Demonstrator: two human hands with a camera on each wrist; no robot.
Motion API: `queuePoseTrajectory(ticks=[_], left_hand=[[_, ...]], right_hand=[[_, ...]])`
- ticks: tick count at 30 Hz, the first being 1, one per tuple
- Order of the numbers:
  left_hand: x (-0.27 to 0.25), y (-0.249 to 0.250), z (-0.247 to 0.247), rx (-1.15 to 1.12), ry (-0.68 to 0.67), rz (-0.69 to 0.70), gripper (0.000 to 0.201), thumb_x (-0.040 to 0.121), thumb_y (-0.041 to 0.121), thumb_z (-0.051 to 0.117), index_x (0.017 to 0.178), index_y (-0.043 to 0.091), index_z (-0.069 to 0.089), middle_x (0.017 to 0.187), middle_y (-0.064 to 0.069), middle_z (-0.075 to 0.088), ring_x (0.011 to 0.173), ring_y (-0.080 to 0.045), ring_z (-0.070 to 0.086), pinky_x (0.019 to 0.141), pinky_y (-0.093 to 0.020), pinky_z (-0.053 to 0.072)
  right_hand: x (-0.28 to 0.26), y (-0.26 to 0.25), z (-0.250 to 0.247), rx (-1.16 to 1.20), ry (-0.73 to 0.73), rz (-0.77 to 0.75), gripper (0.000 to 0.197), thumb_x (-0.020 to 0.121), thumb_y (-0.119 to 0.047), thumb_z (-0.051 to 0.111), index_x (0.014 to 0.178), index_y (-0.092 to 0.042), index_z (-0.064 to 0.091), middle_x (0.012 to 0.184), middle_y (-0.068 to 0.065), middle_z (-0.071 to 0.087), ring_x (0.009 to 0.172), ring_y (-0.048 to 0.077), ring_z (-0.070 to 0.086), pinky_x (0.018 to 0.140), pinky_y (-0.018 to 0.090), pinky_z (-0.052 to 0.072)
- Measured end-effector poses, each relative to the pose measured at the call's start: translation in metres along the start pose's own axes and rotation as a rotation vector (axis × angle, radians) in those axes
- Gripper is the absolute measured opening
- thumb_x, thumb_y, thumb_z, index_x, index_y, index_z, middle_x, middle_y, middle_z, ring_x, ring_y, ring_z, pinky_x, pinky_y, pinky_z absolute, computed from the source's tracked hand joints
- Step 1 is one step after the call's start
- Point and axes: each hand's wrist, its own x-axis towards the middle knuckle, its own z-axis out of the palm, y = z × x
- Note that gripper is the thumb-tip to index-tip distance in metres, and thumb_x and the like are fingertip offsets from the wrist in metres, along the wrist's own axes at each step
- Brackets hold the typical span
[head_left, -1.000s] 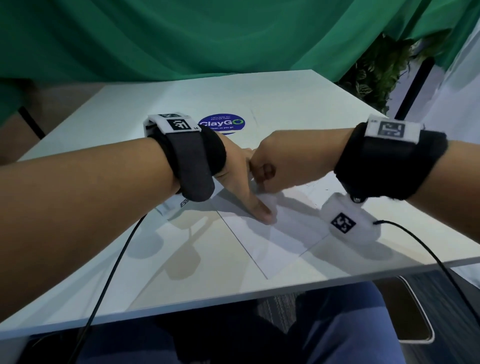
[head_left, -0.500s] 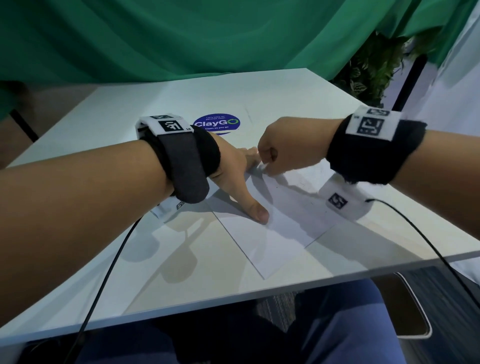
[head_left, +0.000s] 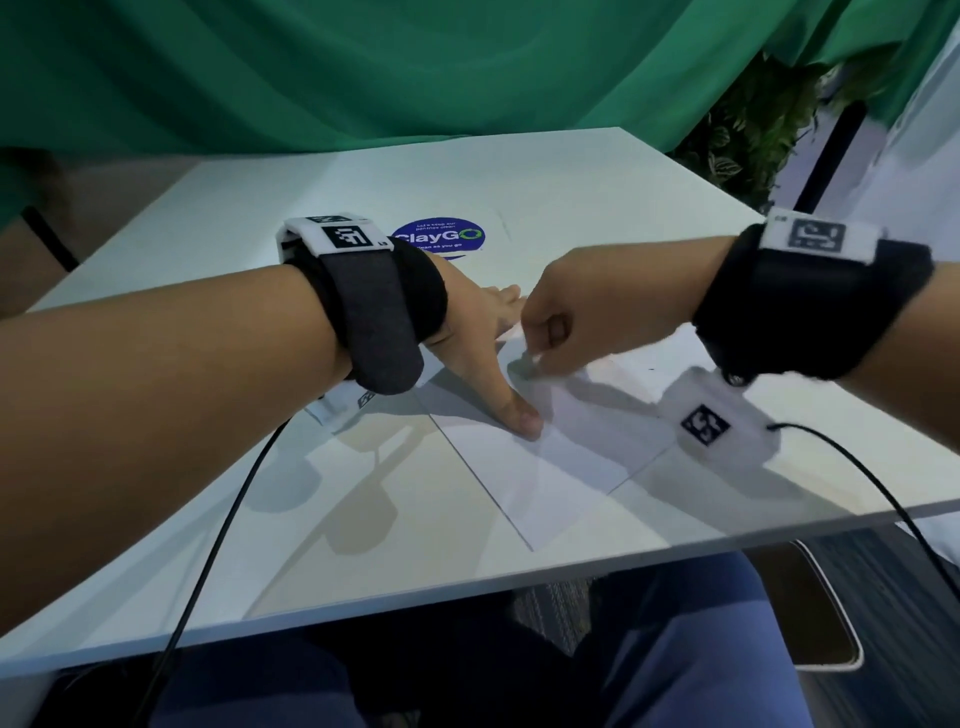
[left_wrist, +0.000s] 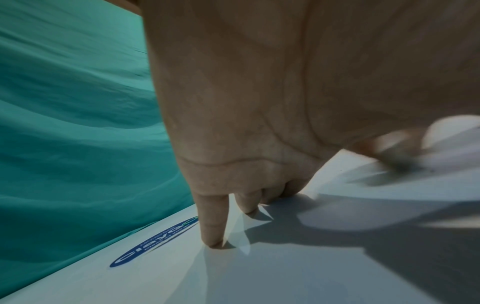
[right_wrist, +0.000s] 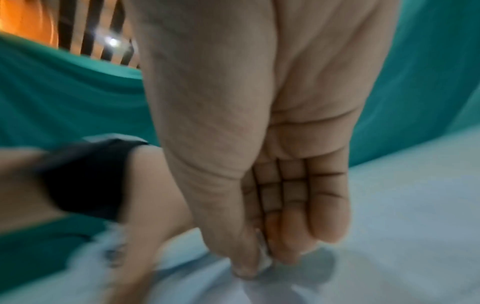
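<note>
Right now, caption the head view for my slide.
Left hand presses a white paper sheet onto the table while the right hand pinches it alongside.

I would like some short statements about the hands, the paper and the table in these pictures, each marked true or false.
1. The left hand presses down on the sheet of paper with straight fingers. True.
2. The right hand lies flat and open on the table. False: its fingers are curled and pinch the sheet of paper at an edge.
3. A round blue sticker lies on the white table beyond both hands. True.
4. The curtain behind the table is red. False: it is a green curtain.
5. The left hand lifts the paper off the table. False: the paper lies on the table under it.
</note>
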Motion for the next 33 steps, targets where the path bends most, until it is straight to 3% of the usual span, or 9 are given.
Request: queuePoseTrajectory(ticks=[3, 7, 12, 16, 21, 23, 28, 31, 33], left_hand=[[0.0, 0.0, -0.001, 0.01, -0.018, -0.028, 0.157, 0.037, 0.103, 0.067, 0.164, 0.046, -0.007, 0.17, 0.026, -0.006, 0.159, -0.012, 0.011, 0.127, -0.042, 0.017], [0.001, 0.0, 0.001, 0.009, 0.016, 0.007, 0.141, 0.038, 0.103, 0.067, 0.158, 0.054, 0.012, 0.169, 0.024, 0.008, 0.155, -0.016, 0.023, 0.124, -0.042, 0.026], [0.0, 0.002, -0.002, 0.031, -0.009, -0.058, 0.155, 0.043, 0.101, 0.067, 0.164, 0.043, -0.012, 0.171, 0.023, -0.012, 0.159, -0.013, 0.009, 0.127, -0.041, 0.016], [-0.001, 0.003, 0.0, 0.026, 0.015, -0.011, 0.135, 0.049, 0.096, 0.072, 0.16, 0.05, 0.01, 0.17, 0.022, 0.007, 0.155, -0.015, 0.021, 0.124, -0.042, 0.024], [-0.003, 0.005, -0.003, 0.045, -0.017, -0.08, 0.15, 0.052, 0.095, 0.067, 0.164, 0.039, -0.016, 0.171, 0.02, -0.016, 0.16, -0.011, 0.004, 0.128, -0.04, 0.013], [-0.003, 0.005, -0.004, 0.056, -0.017, -0.094, 0.154, 0.051, 0.096, 0.065, 0.163, 0.035, -0.02, 0.171, 0.017, -0.021, 0.16, -0.011, 0.0, 0.128, -0.04, 0.01], [-0.004, 0.001, -0.001, 0.004, 0.002, -0.019, 0.139, 0.05, 0.093, 0.074, 0.161, 0.049, 0.003, 0.168, 0.021, 0.011, 0.154, -0.016, 0.025, 0.123, -0.04, 0.026], [-0.003, 0.004, -0.002, 0.047, -0.026, -0.065, 0.153, 0.047, 0.097, 0.066, 0.163, 0.042, -0.017, 0.172, 0.019, -0.016, 0.16, -0.012, 0.005, 0.128, -0.041, 0.013], [-0.003, 0.005, -0.003, 0.061, -0.018, -0.091, 0.152, 0.051, 0.097, 0.064, 0.162, 0.037, -0.022, 0.171, 0.017, -0.023, 0.16, -0.01, -0.003, 0.128, -0.04, 0.008]], right_hand=[[0.004, 0.008, -0.004, -0.048, 0.049, 0.072, 0.018, 0.091, -0.035, 0.07, 0.079, -0.023, 0.068, 0.071, -0.008, 0.063, 0.062, 0.011, 0.053, 0.048, 0.018, 0.037], [-0.005, -0.007, 0.002, -0.072, -0.035, -0.02, 0.019, 0.092, -0.041, 0.069, 0.079, -0.027, 0.066, 0.07, -0.009, 0.06, 0.058, 0.007, 0.051, 0.051, 0.019, 0.034], [0.005, 0.012, -0.005, -0.061, 0.03, 0.073, 0.015, 0.09, -0.034, 0.069, 0.078, -0.025, 0.066, 0.072, -0.008, 0.063, 0.069, 0.016, 0.057, 0.058, 0.025, 0.042], [-0.004, -0.009, 0.003, -0.083, -0.042, -0.036, 0.016, 0.09, -0.037, 0.069, 0.082, -0.024, 0.068, 0.069, -0.009, 0.06, 0.058, 0.007, 0.051, 0.049, 0.016, 0.037], [0.015, 0.023, -0.014, -0.033, -0.003, 0.142, 0.018, 0.084, -0.041, 0.071, 0.08, -0.024, 0.074, 0.075, -0.008, 0.073, 0.074, 0.017, 0.065, 0.075, 0.035, 0.061], [0.02, 0.031, -0.014, -0.08, 0.023, 0.157, 0.017, 0.084, -0.039, 0.071, 0.081, -0.023, 0.075, 0.077, -0.007, 0.073, 0.077, 0.019, 0.067, 0.079, 0.038, 0.062], [0.016, 0.004, -0.003, -0.017, -0.078, 0.021, 0.019, 0.088, -0.043, 0.07, 0.079, -0.026, 0.071, 0.073, -0.006, 0.072, 0.065, 0.012, 0.061, 0.069, 0.03, 0.055], [0.022, 0.025, -0.013, -0.003, -0.009, 0.165, 0.019, 0.084, -0.041, 0.071, 0.078, -0.023, 0.074, 0.074, -0.004, 0.075, 0.072, 0.017, 0.069, 0.076, 0.039, 0.062], [0.028, 0.032, -0.013, -0.066, 0.029, 0.19, 0.017, 0.084, -0.038, 0.069, 0.078, -0.023, 0.074, 0.077, -0.005, 0.074, 0.082, 0.021, 0.071, 0.075, 0.037, 0.061]])
